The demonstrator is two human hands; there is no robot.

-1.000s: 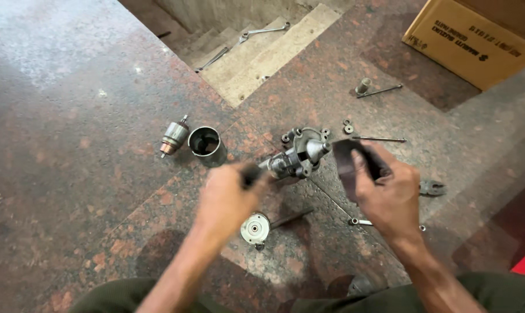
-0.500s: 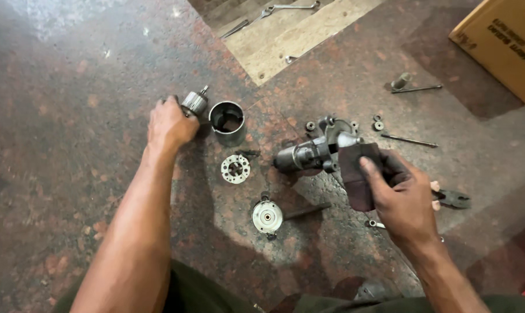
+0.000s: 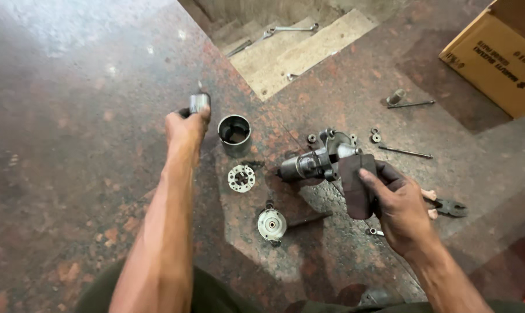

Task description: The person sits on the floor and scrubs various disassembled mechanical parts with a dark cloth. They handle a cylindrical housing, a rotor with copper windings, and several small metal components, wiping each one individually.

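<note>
Left hand (image 3: 187,128) has lifted armature (image 3: 199,103) off floor, pinching it upright beside empty casing (image 3: 234,130); I see right hand (image 3: 398,206) clamping dark abrasive sheet (image 3: 355,185), ready by motor housing (image 3: 317,162).

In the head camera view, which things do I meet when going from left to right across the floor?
Left hand holding a small motor armature → open metal cylinder → round end cap → right hand → pliers → cardboard box.

Likely a repair workshop; motor parts (image 3: 317,162), pliers (image 3: 447,206), spanners (image 3: 288,29) on floor.
</note>
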